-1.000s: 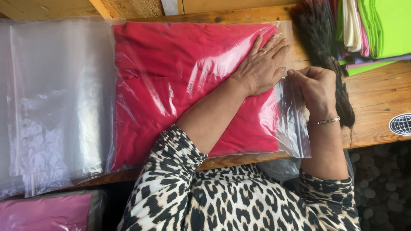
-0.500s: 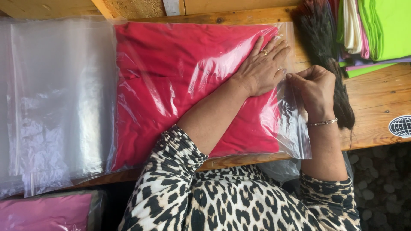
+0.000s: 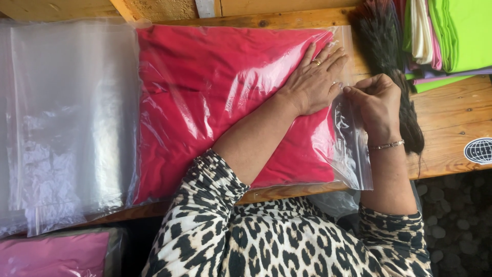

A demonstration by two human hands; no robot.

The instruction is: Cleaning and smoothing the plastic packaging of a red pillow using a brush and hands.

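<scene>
A clear plastic zip bag [image 3: 353, 154] holding folded red fabric [image 3: 205, 92] lies on the wooden table [image 3: 451, 118]. My left hand [image 3: 315, 79] rests flat on the bag near its right end, fingers spread, pressing the fabric down. My right hand [image 3: 376, 100] pinches the bag's open edge at the right side, fingertips closed on the plastic strip. A thin bracelet sits on my right wrist.
A stack of empty clear plastic bags [image 3: 66, 123] lies to the left. Folded green, white and pink fabrics [image 3: 451, 36] are piled at the far right, beside a dark feathery bundle [image 3: 389, 56]. A bagged pink fabric [image 3: 56, 254] sits at the lower left.
My right hand has slid slightly up along the bag's right edge, still pinching it. My left hand stays flat on the bag.
</scene>
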